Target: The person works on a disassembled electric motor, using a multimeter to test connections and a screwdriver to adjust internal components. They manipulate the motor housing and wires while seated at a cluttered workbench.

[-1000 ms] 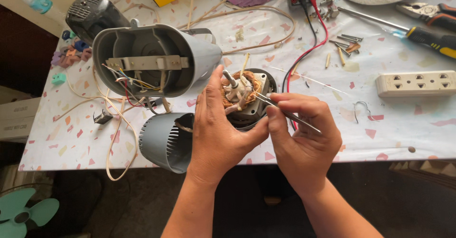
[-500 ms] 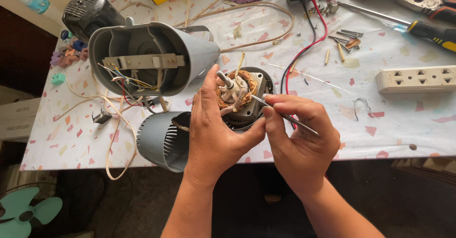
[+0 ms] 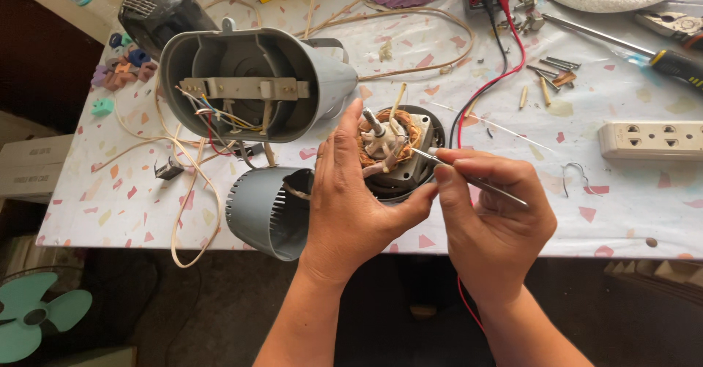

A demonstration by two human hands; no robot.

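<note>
While L hand point(image 3: 351, 199) grips fan motor point(image 3: 399, 151) to steady it, R hand point(image 3: 491, 213) pinches thin metal probe point(image 3: 469, 178), tip at copper windings point(image 3: 414, 129).

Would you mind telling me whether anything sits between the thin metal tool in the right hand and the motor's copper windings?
Nothing visible does. The right hand holds the thin metal tool, whose tip already reaches the motor beside the copper windings. The left hand steadies the motor from the other side, clear of the tip.

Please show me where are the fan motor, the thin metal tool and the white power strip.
fan motor point(image 3: 395, 147): head view, on its copper winding.
thin metal tool point(image 3: 480, 184): head view, on its shaft.
white power strip point(image 3: 648, 139): head view, on its top face.
</note>
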